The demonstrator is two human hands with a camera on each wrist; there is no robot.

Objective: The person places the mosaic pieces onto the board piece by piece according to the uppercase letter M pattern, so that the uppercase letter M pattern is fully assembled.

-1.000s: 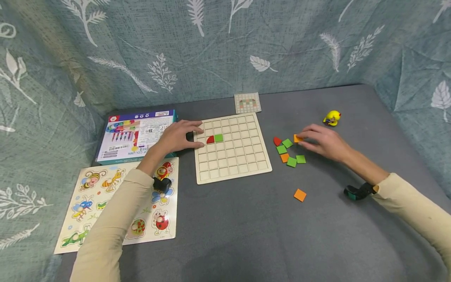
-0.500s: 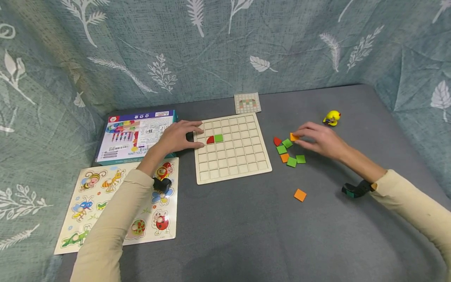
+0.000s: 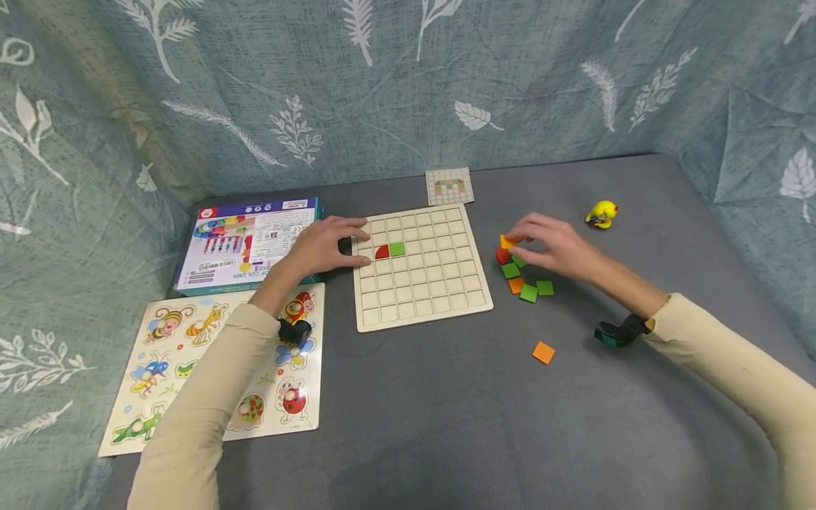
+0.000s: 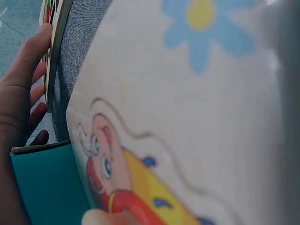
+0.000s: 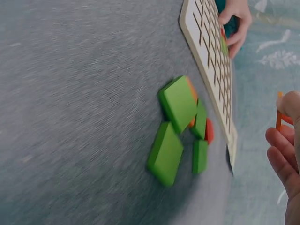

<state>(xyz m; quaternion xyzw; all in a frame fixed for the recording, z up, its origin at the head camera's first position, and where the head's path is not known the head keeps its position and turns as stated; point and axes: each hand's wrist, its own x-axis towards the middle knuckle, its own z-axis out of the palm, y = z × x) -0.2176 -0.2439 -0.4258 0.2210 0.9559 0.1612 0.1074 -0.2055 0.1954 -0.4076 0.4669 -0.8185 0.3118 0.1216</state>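
Note:
My right hand (image 3: 551, 244) pinches an orange square tile (image 3: 506, 242) between thumb and fingers, above a loose group of tiles. In the right wrist view that orange tile (image 5: 279, 112) is seen edge-on, off the table. My left hand (image 3: 325, 244) rests its extended thumb and fingers on the left edge of a wooden grid board (image 3: 423, 269). A red quarter-round tile (image 3: 382, 252) and a green square tile (image 3: 397, 248) sit side by side in the board's cells. Under the right hand lie several green tiles (image 3: 528, 292), an orange tile (image 3: 516, 285) and a red tile (image 3: 502, 256).
A patterned card (image 3: 450, 187) lies behind the board. One orange tile (image 3: 544, 353) lies apart, nearer the front. At left are a boxed toy (image 3: 223, 248) and an insect peg puzzle (image 3: 261, 386) under the left forearm. A yellow toy (image 3: 602, 213) stands back right.
My right hand has moved left with the orange tile, from the right of the loose group to over its red tile, toward the board. The left hand stays at the board's edge.

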